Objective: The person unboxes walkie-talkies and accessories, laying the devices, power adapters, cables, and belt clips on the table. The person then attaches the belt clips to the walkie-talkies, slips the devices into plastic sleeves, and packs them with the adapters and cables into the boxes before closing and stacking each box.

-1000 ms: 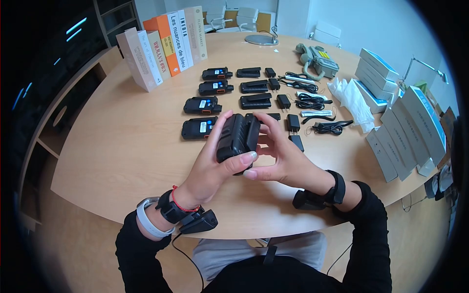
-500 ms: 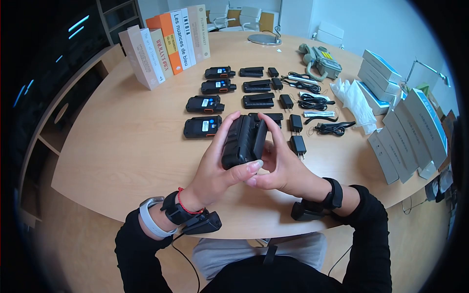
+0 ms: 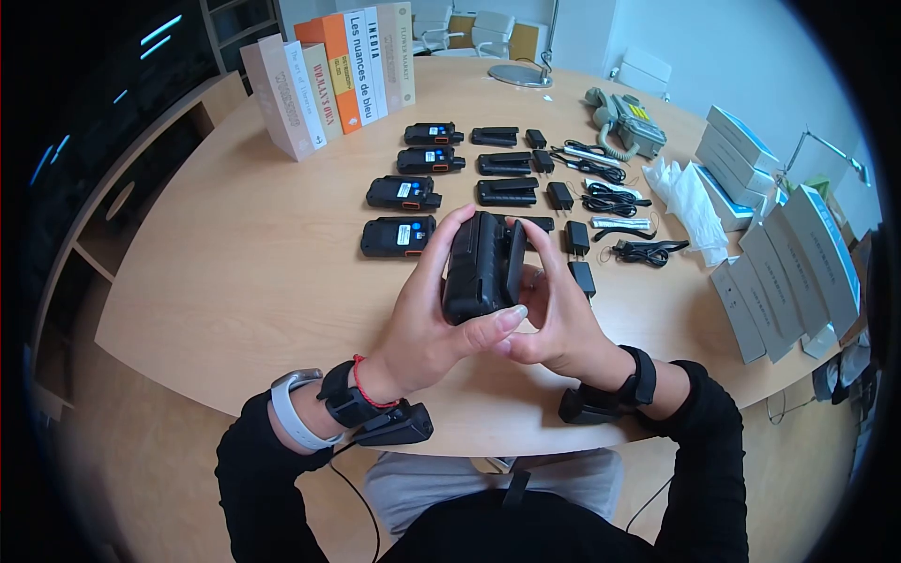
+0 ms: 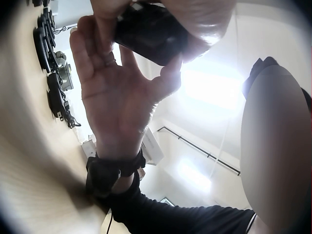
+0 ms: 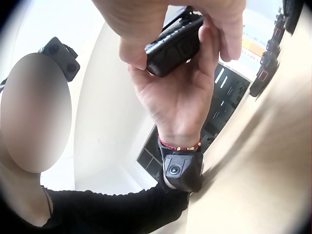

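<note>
Above the near part of the table, both hands hold a black ribbed pack with a belt clip (image 3: 472,267). The left hand (image 3: 424,319) grips its left side, fingers along the far edge and thumb across the near end. At the clip side, the right hand (image 3: 574,324) pinches the pack between its fingertips and thumb, leaving a gap to the palm. The left wrist view shows the right palm (image 4: 119,105) facing the dark pack (image 4: 151,35). Beyond the hands lie several black walkie-talkie bodies (image 3: 399,237) with labels and several clip packs (image 3: 507,191), one partly hidden.
Power adapters (image 3: 577,236) and coiled cables (image 3: 615,199) lie in columns right of the packs. Books (image 3: 327,80) stand at the back left. A telephone (image 3: 631,127), a plastic bag (image 3: 683,208) and white boxes (image 3: 793,267) occupy the right side.
The pack and both hands have shifted slightly right in the head view, and the pack has turned more upright. The right fingers have straightened along the clip side. Both hands keep their hold.
</note>
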{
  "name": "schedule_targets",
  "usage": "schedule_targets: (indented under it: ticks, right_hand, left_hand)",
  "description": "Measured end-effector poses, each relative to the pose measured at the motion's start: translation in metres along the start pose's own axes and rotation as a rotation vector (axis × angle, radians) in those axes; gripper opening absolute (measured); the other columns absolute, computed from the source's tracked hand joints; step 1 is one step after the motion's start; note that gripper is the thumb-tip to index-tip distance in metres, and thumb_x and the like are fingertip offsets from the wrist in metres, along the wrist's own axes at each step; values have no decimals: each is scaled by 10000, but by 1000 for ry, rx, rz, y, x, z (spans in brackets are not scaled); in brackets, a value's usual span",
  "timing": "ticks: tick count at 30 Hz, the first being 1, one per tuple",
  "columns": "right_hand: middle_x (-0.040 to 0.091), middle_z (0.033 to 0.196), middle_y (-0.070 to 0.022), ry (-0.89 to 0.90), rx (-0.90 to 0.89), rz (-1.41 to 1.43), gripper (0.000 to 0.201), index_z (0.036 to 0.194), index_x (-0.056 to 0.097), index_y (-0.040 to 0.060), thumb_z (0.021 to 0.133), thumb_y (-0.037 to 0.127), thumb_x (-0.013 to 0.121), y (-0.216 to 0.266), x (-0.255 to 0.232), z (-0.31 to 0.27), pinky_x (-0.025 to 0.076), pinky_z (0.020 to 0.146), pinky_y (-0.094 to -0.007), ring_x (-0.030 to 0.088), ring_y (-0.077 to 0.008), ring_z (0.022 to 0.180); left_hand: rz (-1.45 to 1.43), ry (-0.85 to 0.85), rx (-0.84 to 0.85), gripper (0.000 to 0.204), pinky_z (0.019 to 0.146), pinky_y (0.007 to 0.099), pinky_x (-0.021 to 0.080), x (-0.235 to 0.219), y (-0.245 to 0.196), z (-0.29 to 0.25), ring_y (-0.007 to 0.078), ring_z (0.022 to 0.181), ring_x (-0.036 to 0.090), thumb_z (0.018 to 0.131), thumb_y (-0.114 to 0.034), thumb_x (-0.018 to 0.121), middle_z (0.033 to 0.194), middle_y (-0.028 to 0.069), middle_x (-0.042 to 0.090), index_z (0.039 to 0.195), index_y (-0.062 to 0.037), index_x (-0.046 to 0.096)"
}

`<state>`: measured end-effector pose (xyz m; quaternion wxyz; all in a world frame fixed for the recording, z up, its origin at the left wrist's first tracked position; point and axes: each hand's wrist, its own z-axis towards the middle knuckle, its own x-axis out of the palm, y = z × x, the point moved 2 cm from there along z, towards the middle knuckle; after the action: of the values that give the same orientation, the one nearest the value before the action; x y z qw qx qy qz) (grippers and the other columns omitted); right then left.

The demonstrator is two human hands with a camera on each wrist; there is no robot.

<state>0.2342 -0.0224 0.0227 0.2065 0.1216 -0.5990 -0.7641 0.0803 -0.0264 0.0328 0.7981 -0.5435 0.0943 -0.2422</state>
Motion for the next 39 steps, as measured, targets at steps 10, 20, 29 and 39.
schedule_targets:
  ticks: [10,20,29,39]
  right_hand:
    - [449,1230,-236,116,60,-96,1075,1402,63,-7,633,167,794,9,-24,14,385,1000,-353,514,-252,1127]
    - [503,1182,-218,145,232,-101,1069,1424,72,10,656,178,797,5,-28,16,447,922,-321,563,-233,1042]
    - [465,1237,-184,94,171,-25,959,1428,176,45,717,269,780,-1,-24,16,427,921,-316,492,-215,1121]
    - [362,1341,-159,139,63,-2,1050,1424,152,46,638,184,835,7,-28,18,341,1039,-359,414,-232,1226]
  left_hand:
    - [57,21,-57,936,922,322,440,-13,-1,10,208,1111,508,764,-296,751,1263,154,424,1402,5,135]
    - [257,7,-176,851,895,323,452,-29,3,16,229,1090,521,737,-366,758,1233,192,462,1324,49,303]
    - [98,-38,-241,891,849,288,470,-26,9,14,186,1014,560,733,-297,766,1193,174,487,1342,96,247]
    - [33,9,4,1050,1001,344,400,-19,-2,14,232,1170,465,649,-168,822,1268,163,391,1385,85,117]
